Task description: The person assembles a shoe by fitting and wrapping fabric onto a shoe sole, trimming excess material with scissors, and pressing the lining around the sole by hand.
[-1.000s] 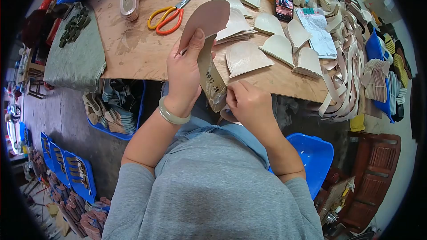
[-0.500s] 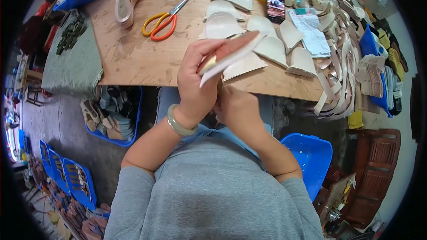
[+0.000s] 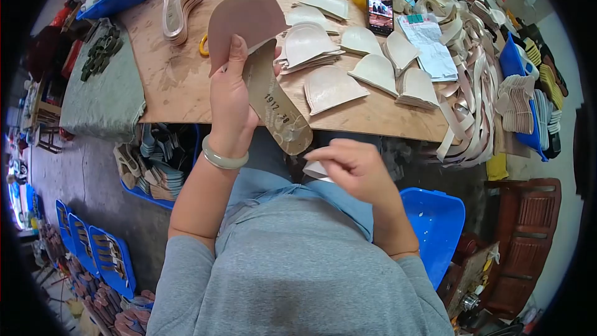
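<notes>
My left hand grips a shoe insole, its thumb on the toe end. The insole's olive-brown underside faces up, printed "1912 38", with the heel pointing down toward my lap. A rounded, pinkish-beige piece covers the toe end. Just below and right of the heel, my right hand is closed, apart from the insole. A small pale strip shows at its fingers and is partly hidden. On the table nearby lie stacks of pale, half-round pieces.
Yellow-handled scissors are mostly hidden behind the insole. Stacked insoles lie at the back left. A phone, a paper sheet and pale ribbons occupy the right side. A blue bin stands below the table edge.
My left hand has moved up and left, turning the insole so its underside and toe piece show. My right hand has come away from it, moving right and down.
</notes>
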### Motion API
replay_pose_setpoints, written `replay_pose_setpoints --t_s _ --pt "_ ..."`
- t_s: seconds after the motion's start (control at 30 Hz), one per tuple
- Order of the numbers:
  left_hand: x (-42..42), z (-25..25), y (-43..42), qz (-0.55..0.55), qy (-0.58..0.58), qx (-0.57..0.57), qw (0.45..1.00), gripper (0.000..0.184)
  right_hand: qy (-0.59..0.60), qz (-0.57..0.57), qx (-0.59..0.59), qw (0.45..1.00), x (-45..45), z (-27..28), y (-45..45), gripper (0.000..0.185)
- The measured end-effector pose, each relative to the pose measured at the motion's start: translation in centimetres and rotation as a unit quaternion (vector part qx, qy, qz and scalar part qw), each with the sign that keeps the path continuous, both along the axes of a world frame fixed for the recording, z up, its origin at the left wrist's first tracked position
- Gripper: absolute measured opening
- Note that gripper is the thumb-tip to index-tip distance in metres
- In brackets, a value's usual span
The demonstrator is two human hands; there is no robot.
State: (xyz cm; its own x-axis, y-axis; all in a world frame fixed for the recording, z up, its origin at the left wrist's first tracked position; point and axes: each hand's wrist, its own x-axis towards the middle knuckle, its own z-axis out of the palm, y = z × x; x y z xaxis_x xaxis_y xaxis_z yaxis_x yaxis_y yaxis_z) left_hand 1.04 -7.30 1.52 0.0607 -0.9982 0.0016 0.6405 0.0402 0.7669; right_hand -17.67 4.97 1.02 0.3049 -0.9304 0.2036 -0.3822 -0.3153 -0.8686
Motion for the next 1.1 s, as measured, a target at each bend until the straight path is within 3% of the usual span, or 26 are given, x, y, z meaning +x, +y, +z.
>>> replay_pose_setpoints --t_s 0.07,0.23,0.43,0.63,0.77,0.93,1.07,1.1 --pt "0.2 -0.2 -0.1 -0.014 0.013 0.009 1.0 0.051 -0.056 -0.028 0.058 0.996 -1.1 1.1 -0.1 0.016" --pt "0.3 -0.5 -0.1 -0.064 0.052 0.007 0.997 0.05 -0.059 -0.115 0.08 0.988 -2.2 0.7 -0.4 0.012" --pt "0.4 -0.9 -0.1 -0.062 0.046 0.032 0.996 0.05 -0.043 -0.123 0.116 0.985 -0.8 0.3 -0.5 0.01" --pt "0.0 -0.1 0.4 -0.064 0.028 0.062 0.996 0.049 0.076 -0.055 -0.029 0.995 0.0 0.1 -1.2 0.005" --pt "-0.2 -0.6 0.7 -0.092 0.024 0.07 0.993 0.051 0.125 0.012 -0.063 0.99 -0.5 -0.1 -1.4 0.004" --pt "-0.5 -1.1 0.8 -0.167 0.073 0.105 0.978 0.052 0.006 0.132 0.031 0.991 -1.3 -0.3 -1.7 0.008" --pt "-0.2 -1.4 0.5 -0.175 0.075 0.106 0.976 0.051 -0.144 0.047 0.129 0.98 -3.2 -0.8 -2.5 0.011" --pt "-0.1 -1.4 0.8 -0.172 0.073 0.11 0.976 0.051 -0.159 -0.034 0.138 0.977 -3.1 -0.8 -3.0 0.012"
